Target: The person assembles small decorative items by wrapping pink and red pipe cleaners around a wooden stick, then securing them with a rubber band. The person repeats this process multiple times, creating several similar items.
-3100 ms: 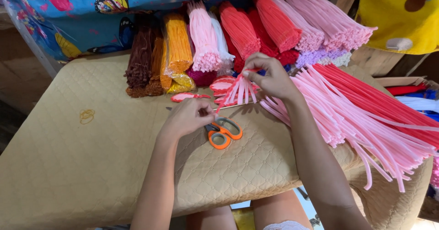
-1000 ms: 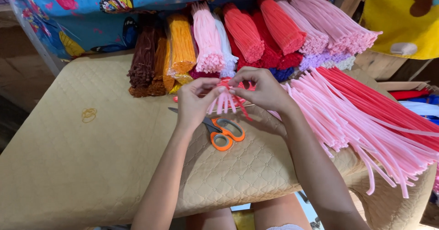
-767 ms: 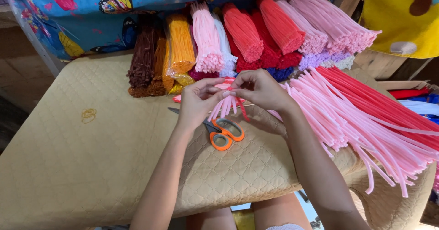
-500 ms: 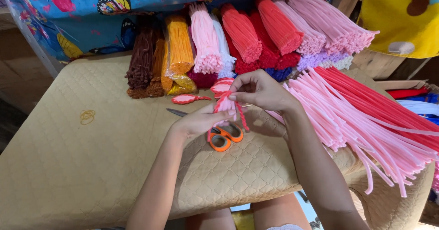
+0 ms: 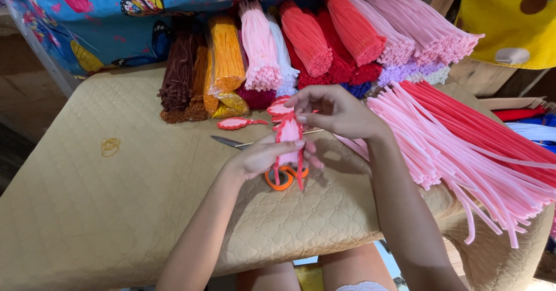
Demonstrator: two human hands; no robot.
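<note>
1. L hand [image 5: 260, 159] closed round lower part of pink bundle [image 5: 289, 134], held upright just above scissors [image 5: 272, 169].
2. R hand [image 5: 336, 112] pinches bundle top w/ fingertips.
3. Scissors lie on beige pad [image 5: 116, 210]; loose pink strips [image 5: 440, 146] to their right, petal piece [image 5: 234, 123] just behind-left.

pink-red bundle [image 5: 288, 133], tan quilted cover [image 5: 116, 210]

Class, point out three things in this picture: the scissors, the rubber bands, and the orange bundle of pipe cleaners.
scissors [image 5: 285, 178], head view, on an orange handle loop.
rubber bands [image 5: 110, 146], head view, on the small coil.
orange bundle of pipe cleaners [image 5: 227, 53], head view, on its middle.
</note>
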